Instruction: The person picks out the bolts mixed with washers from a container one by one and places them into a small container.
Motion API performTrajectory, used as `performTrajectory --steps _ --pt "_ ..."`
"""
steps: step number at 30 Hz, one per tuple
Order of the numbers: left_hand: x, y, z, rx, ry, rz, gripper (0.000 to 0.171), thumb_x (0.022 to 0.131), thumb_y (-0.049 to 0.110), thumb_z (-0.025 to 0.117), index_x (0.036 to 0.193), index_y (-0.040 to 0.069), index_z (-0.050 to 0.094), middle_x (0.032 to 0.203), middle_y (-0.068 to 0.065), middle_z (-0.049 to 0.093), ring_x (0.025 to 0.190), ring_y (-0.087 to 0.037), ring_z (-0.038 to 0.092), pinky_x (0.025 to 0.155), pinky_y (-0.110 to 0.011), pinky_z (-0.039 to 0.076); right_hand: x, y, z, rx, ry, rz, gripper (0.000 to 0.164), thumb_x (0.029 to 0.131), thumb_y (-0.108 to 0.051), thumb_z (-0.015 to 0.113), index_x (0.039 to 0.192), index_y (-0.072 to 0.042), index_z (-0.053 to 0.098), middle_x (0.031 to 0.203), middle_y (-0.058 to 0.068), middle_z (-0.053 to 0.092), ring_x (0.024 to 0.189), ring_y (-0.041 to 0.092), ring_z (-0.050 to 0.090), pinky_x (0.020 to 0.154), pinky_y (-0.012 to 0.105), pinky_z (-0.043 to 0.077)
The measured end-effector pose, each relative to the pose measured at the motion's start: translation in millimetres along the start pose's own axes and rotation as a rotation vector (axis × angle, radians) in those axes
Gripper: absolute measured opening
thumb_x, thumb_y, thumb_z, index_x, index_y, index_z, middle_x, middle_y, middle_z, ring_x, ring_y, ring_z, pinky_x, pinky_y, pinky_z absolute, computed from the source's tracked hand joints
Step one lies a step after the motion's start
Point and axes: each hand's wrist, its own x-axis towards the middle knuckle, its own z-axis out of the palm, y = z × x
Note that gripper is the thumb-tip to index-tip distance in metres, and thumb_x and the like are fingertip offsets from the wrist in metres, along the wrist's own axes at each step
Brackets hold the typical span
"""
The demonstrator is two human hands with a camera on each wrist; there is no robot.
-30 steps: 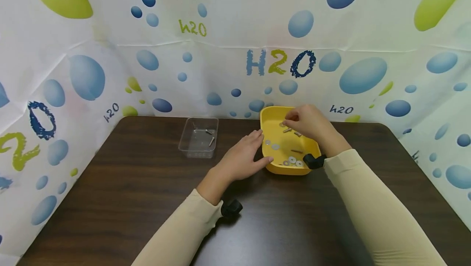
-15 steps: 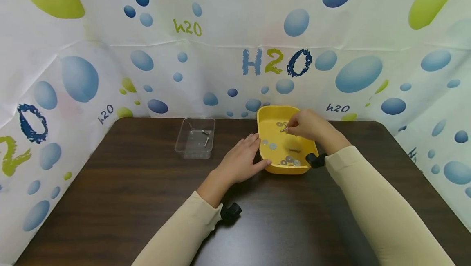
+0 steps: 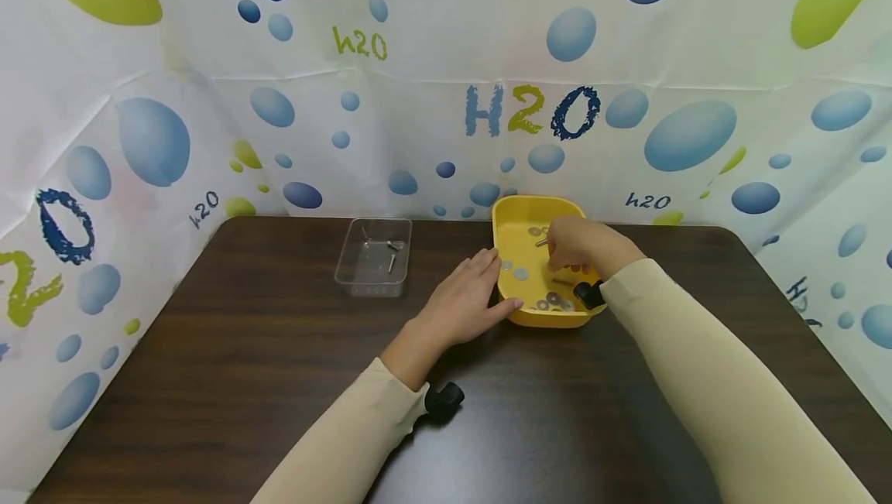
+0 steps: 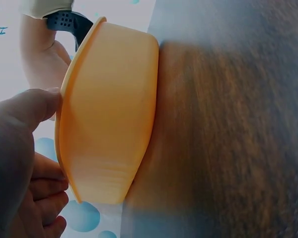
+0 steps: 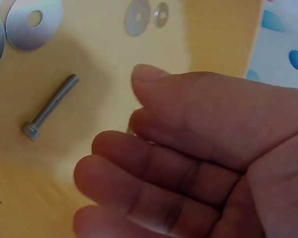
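Observation:
A yellow tray (image 4: 109,104) holds small metal washers (image 5: 48,25) and bolts. My left hand (image 3: 460,303) touches it, fingers at the left rim and thumb on the front rim, steadying contact only. My right hand (image 3: 581,247) is down inside the tray, fingers loosely curled. In the right wrist view its thumb stands apart from the fingers, and a small shiny bit shows behind the index finger, mostly hidden. A socket-head bolt (image 5: 52,106) lies on the tray floor beside these fingers. Another bolt (image 3: 542,242) lies left of the hand in the head view.
A clear plastic box (image 3: 372,279) with a few bolts (image 3: 392,262) in it stands left of the tray. Both stand near the far edge of the dark wooden table (image 3: 244,365). A patterned white cloth (image 3: 418,125) hangs directly behind.
My right hand has moved from the washers at the back of the tray toward its right middle, near the front. My left hand stays at the rim. The view has shifted slightly.

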Motion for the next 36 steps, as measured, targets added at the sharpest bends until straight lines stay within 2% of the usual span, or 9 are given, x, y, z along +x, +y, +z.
performTrajectory --steps 6,12,20,27,31,36 --pt "0.3 -1.2 0.5 0.000 0.015 0.016 0.082 0.097 0.060 0.047 0.154 0.003 0.031 0.163 -0.010 0.023 0.152 -0.022 0.018 0.123 -0.039 0.018 8 -4 7 -0.087 -0.042 0.103 0.013 0.081 -0.007 0.071 0.093 -0.003 0.069 0.070 0.008 0.052 0.061 0.022 0.052 0.052 0.027 0.045" --pt "-1.2 -1.9 1.0 0.002 0.012 0.008 0.082 0.097 0.060 0.047 0.154 0.004 0.031 0.164 -0.009 0.022 0.152 -0.022 0.018 0.123 -0.038 0.018 11 -5 12 -0.156 -0.042 0.097 0.016 0.077 -0.004 0.069 0.093 -0.001 0.068 0.067 0.007 0.052 0.055 0.018 0.048 0.047 0.025 0.041" --pt "-1.9 -0.7 0.7 0.000 0.009 0.007 0.082 0.097 0.060 0.047 0.154 0.004 0.030 0.164 -0.008 0.021 0.152 -0.020 0.017 0.123 -0.037 0.017 11 -3 17 -0.049 -0.038 0.129 0.024 0.075 0.000 0.070 0.098 0.000 0.064 0.070 0.008 0.054 0.055 0.018 0.049 0.047 0.024 0.042" --pt "-2.9 -0.8 0.1 0.018 0.008 0.019 0.083 0.097 0.061 0.046 0.155 0.004 0.029 0.164 -0.008 0.020 0.152 -0.020 0.016 0.123 -0.036 0.017 10 -3 18 -0.051 -0.040 0.145 0.021 0.076 -0.001 0.068 0.097 0.001 0.065 0.070 0.008 0.054 0.057 0.019 0.050 0.049 0.025 0.043" --pt "-4.2 -2.2 0.8 0.023 0.008 0.029 0.082 0.097 0.061 0.045 0.154 0.004 0.029 0.164 -0.008 0.020 0.152 -0.020 0.016 0.123 -0.037 0.017 14 -4 19 -0.067 -0.045 0.116 0.020 0.081 -0.009 0.069 0.098 -0.001 0.065 0.071 0.008 0.055 0.059 0.019 0.053 0.051 0.026 0.047" --pt "-6.6 -4.4 2.0 0.014 0.006 0.032 0.082 0.097 0.061 0.046 0.154 0.005 0.029 0.164 -0.008 0.020 0.152 -0.020 0.017 0.123 -0.037 0.018 17 -2 22 -0.014 -0.029 0.039 0.013 0.083 -0.016 0.071 0.087 -0.004 0.068 0.065 0.006 0.056 0.056 0.018 0.052 0.050 0.025 0.046"
